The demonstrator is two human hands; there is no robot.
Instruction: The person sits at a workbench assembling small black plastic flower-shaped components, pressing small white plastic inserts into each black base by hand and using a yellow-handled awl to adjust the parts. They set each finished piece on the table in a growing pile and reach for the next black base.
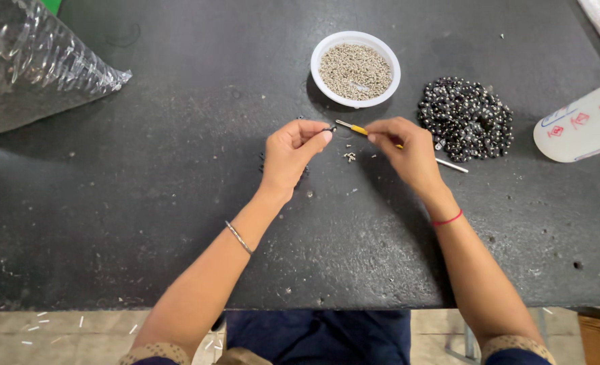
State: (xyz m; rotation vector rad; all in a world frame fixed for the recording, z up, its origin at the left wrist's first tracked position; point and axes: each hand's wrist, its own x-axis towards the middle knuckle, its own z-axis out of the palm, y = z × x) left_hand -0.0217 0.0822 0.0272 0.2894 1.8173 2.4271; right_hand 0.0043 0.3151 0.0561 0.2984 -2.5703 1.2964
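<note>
At the far left, a crumpled clear plastic bag [33, 57] is lying on the dark counter [144, 203], its upper part cut off by the frame edge. Moving right, the left hand [292, 154] is reaching in from below with the wrist bent slightly, a thin bangle on the forearm; its thumb and forefinger are pinching a tiny dark piece [329, 128], too small to identify. A few small loose bits [349, 157] are lying on the counter between the hands. Just behind them, a white bowl [327, 51] is holding a heap of small pale grains. The right hand [408, 149], a red thread around its wrist, is closing its fingers around a thin tool with a yellow grip [358, 129], whose metal tip is pointing toward the left hand's pinch; its shaft is largely hidden under the hand. Further right, a pile of dark shiny beads [465, 118] is resting, and a white plastic bottle [577, 125] is lying half out of view.
</note>
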